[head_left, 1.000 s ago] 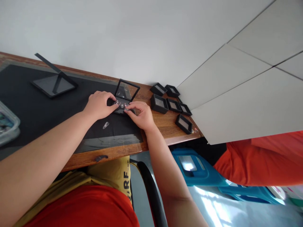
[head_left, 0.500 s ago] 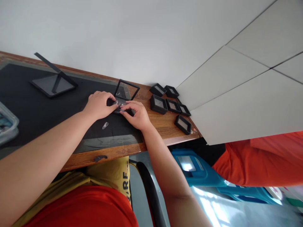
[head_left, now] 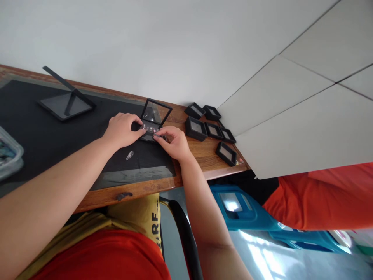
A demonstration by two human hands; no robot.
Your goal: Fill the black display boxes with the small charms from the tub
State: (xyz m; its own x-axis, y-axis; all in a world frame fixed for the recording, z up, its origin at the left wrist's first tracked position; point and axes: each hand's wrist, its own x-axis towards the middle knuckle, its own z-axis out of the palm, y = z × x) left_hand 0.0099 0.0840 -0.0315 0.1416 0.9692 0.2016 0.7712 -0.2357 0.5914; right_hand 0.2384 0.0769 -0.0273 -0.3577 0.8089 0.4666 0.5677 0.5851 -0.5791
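Observation:
A small black display box (head_left: 154,116) stands open on the black mat (head_left: 43,132), its clear-windowed lid tilted up at the back. A row of small pale nail tips (head_left: 150,127) lies across its base. My left hand (head_left: 121,129) rests curled on the box's left side, fingertips at the row. My right hand (head_left: 171,142) is curled at the box's front right edge, thumb and forefinger pinched at the right end of the row. One loose clear nail tip (head_left: 129,154) lies on the mat below my left hand.
Several closed small black boxes (head_left: 210,130) sit on the wooden table (head_left: 204,157) to the right. A larger open black case (head_left: 66,102) stands at the back left. A clear plastic tub (head_left: 8,152) is at the left edge. Someone in orange (head_left: 320,198) is at the right.
My right hand drew in over the box's base half a second ago and has moved back to its front right edge. My left hand has stayed put.

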